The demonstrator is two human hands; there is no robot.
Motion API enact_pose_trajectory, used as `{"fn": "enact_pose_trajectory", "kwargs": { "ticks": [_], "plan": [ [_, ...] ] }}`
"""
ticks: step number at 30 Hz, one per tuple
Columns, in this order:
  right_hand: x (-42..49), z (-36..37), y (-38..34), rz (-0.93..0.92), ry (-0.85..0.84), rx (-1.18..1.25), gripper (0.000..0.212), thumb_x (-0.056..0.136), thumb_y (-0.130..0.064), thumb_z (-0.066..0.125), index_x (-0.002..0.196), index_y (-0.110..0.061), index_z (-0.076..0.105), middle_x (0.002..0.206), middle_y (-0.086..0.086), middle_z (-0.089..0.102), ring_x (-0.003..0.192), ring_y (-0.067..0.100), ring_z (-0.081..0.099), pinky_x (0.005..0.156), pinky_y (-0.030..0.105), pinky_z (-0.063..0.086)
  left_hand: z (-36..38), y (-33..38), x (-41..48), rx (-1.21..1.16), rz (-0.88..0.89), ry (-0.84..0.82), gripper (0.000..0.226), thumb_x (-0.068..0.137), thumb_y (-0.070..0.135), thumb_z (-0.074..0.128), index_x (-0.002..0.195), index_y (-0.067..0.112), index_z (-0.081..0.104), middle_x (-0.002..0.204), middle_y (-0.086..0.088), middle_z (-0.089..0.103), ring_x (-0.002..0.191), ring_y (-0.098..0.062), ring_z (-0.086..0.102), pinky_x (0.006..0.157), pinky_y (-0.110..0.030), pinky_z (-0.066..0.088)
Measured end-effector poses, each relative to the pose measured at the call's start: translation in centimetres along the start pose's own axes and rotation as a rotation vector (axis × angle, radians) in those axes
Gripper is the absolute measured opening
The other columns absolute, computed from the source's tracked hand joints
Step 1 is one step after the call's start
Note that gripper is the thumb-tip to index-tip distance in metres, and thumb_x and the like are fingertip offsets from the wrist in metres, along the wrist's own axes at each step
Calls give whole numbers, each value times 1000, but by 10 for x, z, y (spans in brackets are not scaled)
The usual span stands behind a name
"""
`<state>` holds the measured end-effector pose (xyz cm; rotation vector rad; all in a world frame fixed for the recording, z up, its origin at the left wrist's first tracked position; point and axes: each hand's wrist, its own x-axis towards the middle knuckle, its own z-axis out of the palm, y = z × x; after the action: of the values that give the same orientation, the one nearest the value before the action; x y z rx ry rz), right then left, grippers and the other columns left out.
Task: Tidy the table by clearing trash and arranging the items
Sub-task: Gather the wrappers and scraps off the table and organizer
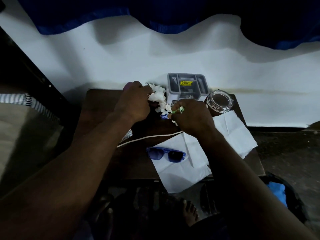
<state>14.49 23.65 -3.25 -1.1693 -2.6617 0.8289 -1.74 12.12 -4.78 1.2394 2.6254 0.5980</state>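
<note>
On the small dark table [135,163], my left hand [135,103] grips a wad of crumpled white tissue [158,96]. My right hand [190,116] pinches a small green-and-white wrapper [179,110] right beside it. A blue-and-white scrap [164,116] lies between both hands. Blue sunglasses [167,154] rest on the edge of a flat white paper sheet [230,134] near the table's front. A grey compartment organiser [187,84] stands at the back, with a glass jar [220,103] to its right.
A white cable [147,138] runs across the table under my arms. A foil packet [127,134] peeks out beside my left forearm. A white wall and blue curtain [155,18] stand behind. A blue-lined bin [277,191] sits on the floor at right, my foot [190,212] below the table.
</note>
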Motion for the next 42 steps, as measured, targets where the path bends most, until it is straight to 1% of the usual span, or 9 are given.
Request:
{"fn": "enact_pose_trajectory", "kwargs": {
  "ticks": [4,13,19,24,26,30,34,39,42],
  "plan": [
    [2,1,0,15,17,-7,17,80,-40,79,95,-34,72,111,-7,74,102,16,68,85,28,52,8,-2,10,41,5,35,52,83,37,78,132,34,62,122,-7,49,115,-35,55,95,-41,51],
    [6,4,2,7,36,-11,23,81,-47,78,98,-32,74,108,-5,75,101,18,68,82,27,49,19,0,17,140,52,91,25,89,27,67,114,22,72,118,-9,52,112,-37,55,89,-47,54],
    [9,1,1,-12,75,4,23,83,-48,77,97,-29,76,109,-5,76,104,18,68,83,26,45,-12,-3,23,-178,-60,195,22,70,43,70,77,23,64,101,6,74,92,-20,67,83,-32,53],
    [9,1,-8,-17,84,38,22,84,-48,78,93,-28,77,100,-4,77,96,16,70,80,27,49,-26,-8,27,-411,-241,292,14,74,29,63,76,17,56,65,4,61,68,-17,67,57,-26,44],
    [10,3,-11,-17,81,40,23,83,-48,79,92,-27,77,96,-5,77,93,14,70,78,25,48,-22,-13,27,-373,-264,292,5,80,20,55,83,21,57,73,4,65,76,-21,67,65,-31,46],
    [10,5,-13,-29,72,35,23,84,-48,78,93,-28,77,98,-4,77,94,14,70,82,27,52,-10,-21,28,-207,-180,119,22,87,18,55,99,21,72,108,-8,71,103,-35,65,86,-38,52],
    [10,7,-14,-41,62,28,21,84,-48,76,93,-29,76,93,-4,77,92,15,70,73,24,43,0,-20,31,-102,-241,173,27,85,48,59,94,29,76,103,-5,75,102,-33,67,81,-34,49],
    [10,8,-15,-54,69,17,25,83,-50,76,96,-29,78,99,-4,77,93,16,70,75,25,45,7,-19,42,-20,-174,214,19,88,26,59,97,31,75,108,-3,74,104,-31,66,83,-34,49],
    [9,7,-15,-49,64,25,22,83,-48,76,93,-29,77,98,-4,76,92,17,71,77,27,48,10,-19,54,69,-183,204,24,89,30,59,107,28,75,112,-4,73,106,-31,66,85,-37,51]
  ]
}}
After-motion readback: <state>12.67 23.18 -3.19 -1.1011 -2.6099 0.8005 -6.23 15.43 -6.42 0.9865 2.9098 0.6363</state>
